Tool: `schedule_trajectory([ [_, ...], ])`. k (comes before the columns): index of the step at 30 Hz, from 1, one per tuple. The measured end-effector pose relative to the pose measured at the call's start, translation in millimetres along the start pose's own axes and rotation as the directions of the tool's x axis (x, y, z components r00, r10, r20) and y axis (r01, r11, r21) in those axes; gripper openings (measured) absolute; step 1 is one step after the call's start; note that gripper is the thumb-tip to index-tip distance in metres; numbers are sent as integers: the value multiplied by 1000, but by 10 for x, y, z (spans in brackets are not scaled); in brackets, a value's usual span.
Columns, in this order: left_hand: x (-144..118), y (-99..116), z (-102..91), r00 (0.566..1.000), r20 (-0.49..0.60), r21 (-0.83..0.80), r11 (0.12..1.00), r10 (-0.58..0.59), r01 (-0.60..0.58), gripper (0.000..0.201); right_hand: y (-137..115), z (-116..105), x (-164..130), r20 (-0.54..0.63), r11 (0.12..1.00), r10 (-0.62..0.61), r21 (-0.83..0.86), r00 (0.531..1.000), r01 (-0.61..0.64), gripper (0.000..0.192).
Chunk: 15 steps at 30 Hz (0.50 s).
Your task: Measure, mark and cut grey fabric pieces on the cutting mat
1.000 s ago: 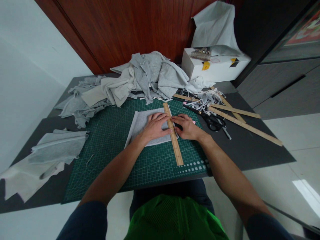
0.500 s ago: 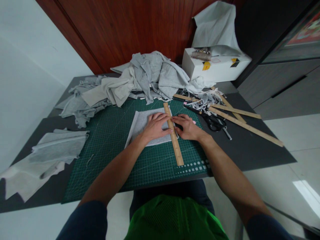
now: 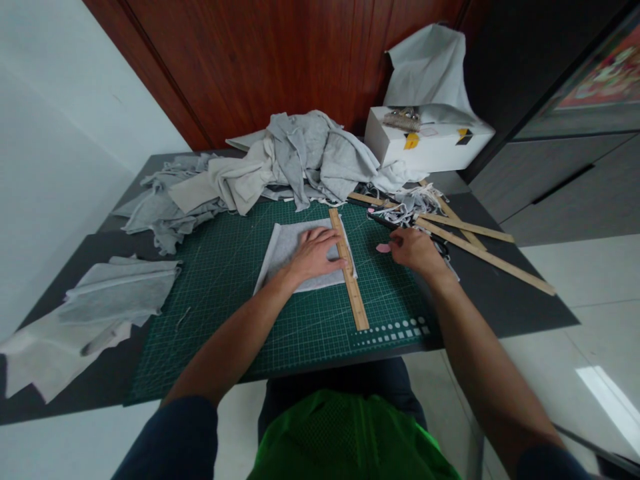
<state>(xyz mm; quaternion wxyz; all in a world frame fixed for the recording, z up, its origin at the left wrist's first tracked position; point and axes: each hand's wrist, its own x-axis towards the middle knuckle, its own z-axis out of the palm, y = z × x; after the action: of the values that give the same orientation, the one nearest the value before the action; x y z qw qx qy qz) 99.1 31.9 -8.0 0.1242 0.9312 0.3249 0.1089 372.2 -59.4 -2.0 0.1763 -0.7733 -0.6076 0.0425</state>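
My left hand (image 3: 317,252) lies flat with its fingers spread over a piece of light grey fabric (image 3: 286,245). Its thumb and fingertips press on a wooden ruler (image 3: 356,303) that lies along the fabric's right edge. My right hand (image 3: 414,250) is off to the right, at the edge of the green cutting mat, its fingers curled together. A small flat pink piece (image 3: 383,248) is right at its fingertips; whether they touch it I cannot tell. Black scissors (image 3: 443,248) are partly hidden behind this hand.
Grey and cream fabric is heaped (image 3: 300,157) along the back of the cutting mat (image 3: 220,293). More cut pieces (image 3: 120,290) lie on the left. Wooden strips (image 3: 493,261) and a tangle of scraps (image 3: 417,200) sit on the right, before a white box (image 3: 425,150).
My right hand has left the ruler and moved right, toward the scissors, uncovering the pink piece. The left hand stays on the ruler and fabric. The view has shifted slightly.
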Motion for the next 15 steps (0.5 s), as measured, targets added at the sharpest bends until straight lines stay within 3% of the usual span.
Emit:
schedule_trajectory([
  [7, -6, 16, -7, 1000, -24, -8, 1000, 6, -6, 59, 6, 168, -132, -57, 983, -150, 95, 987, 155, 16],
  [11, -4, 13, -1, 999, -30, -15, 1000, 10, -11, 58, -53, 117, -99, -100, 978, -110, 166, 989, 126, 11],
  [15, 1, -4, 24, 999, -35, -6, 1000, 18, -18, 58, -412, 89, 73, -84, 905, -26, 422, 996, 59, 21],
])
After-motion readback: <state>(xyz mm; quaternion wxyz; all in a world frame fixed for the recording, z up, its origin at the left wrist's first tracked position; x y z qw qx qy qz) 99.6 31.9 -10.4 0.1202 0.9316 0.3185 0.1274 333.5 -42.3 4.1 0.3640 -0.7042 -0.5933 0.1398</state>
